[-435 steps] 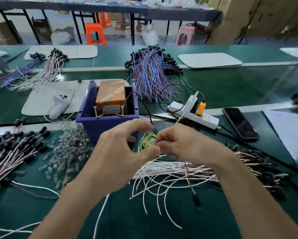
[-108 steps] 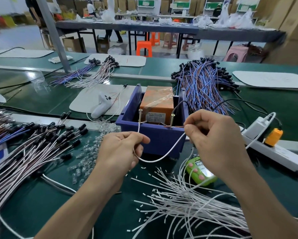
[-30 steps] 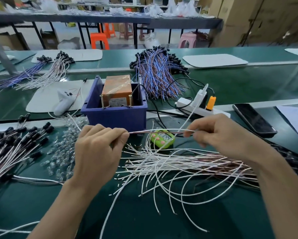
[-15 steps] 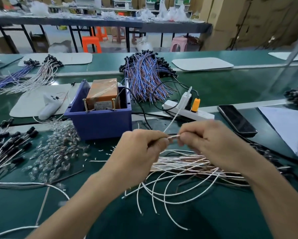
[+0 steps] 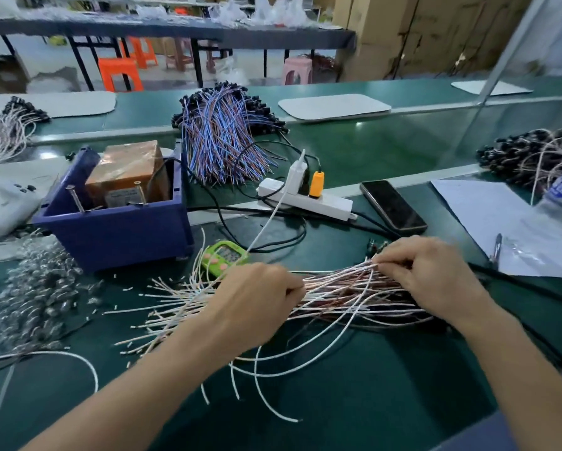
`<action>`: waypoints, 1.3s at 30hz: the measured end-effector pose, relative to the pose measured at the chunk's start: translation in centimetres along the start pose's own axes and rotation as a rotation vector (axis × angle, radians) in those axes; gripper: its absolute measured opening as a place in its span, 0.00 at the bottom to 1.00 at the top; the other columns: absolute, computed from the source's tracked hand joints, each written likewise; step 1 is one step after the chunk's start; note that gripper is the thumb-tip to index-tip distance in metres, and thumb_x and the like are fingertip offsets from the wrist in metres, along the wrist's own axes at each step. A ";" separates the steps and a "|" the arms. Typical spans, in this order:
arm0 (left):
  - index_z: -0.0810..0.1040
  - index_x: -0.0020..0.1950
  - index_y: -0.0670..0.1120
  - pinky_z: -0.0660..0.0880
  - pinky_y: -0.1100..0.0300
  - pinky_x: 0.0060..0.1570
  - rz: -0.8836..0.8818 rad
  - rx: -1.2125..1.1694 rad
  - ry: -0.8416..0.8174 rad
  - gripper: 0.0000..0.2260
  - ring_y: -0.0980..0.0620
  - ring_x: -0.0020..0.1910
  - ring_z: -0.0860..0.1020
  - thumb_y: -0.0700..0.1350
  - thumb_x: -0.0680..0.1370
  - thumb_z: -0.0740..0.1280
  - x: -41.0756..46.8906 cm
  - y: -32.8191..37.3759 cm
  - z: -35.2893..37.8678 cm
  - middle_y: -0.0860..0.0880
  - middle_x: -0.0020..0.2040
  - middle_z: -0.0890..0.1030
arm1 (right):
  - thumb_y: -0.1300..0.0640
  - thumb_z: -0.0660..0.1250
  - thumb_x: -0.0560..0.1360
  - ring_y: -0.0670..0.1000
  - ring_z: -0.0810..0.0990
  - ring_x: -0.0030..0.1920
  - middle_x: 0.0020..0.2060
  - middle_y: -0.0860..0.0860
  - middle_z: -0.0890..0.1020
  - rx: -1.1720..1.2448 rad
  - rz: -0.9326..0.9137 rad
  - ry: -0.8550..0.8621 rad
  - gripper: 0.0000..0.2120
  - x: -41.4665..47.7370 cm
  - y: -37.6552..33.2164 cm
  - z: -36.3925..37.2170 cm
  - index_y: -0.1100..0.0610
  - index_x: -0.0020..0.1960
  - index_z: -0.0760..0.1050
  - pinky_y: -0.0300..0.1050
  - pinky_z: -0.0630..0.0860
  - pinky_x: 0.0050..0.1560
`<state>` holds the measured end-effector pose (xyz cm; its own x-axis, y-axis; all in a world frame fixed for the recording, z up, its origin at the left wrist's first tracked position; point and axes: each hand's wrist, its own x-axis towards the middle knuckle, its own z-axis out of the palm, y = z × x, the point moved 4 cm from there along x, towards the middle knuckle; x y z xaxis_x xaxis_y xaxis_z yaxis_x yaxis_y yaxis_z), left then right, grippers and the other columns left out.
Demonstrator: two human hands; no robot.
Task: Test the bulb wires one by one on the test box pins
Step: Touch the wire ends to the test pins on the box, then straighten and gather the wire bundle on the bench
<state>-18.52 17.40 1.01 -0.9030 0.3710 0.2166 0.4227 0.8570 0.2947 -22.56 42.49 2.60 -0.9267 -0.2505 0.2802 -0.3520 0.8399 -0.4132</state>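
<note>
A loose pile of white and brown bulb wires (image 5: pixel 335 294) lies across the green bench in front of me. My left hand (image 5: pixel 256 301) grips a bunch of these wires near the pile's middle, fingers curled round them. My right hand (image 5: pixel 432 278) sits on the pile's right end, fingertips pinching wires there. The test box (image 5: pixel 120 219), a blue bin holding an orange-wrapped unit, stands at the back left. Two metal pins (image 5: pixel 74 198) rise at its front edge, apart from both hands.
A green timer (image 5: pixel 222 255) lies just behind my left hand. A white power strip (image 5: pixel 308 200) with plugs and a black phone (image 5: pixel 391 206) are behind the pile. Small glass bulbs (image 5: pixel 32 297) are heaped at the left. Papers with a pen (image 5: pixel 497 245) lie at the right.
Both hands have dropped from holding a single wire above the bench down onto the wire pile, and moved apart. The view has shifted to the right.
</note>
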 end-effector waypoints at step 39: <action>0.68 0.78 0.59 0.55 0.73 0.65 -0.086 -0.071 -0.021 0.36 0.65 0.72 0.66 0.73 0.73 0.55 -4.3 -6.6 0.8 0.63 0.73 0.73 | 0.30 0.47 0.80 0.50 0.76 0.56 0.52 0.42 0.78 -0.252 -0.122 -0.096 0.28 -1.5 -5.9 8.9 0.47 0.60 0.76 0.49 0.67 0.63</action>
<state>-17.46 10.47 -2.61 -0.9372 0.3052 0.1686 0.3474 0.8589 0.3763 -20.22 33.60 -3.08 -0.8918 -0.3914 0.2268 -0.4290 0.8909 -0.1494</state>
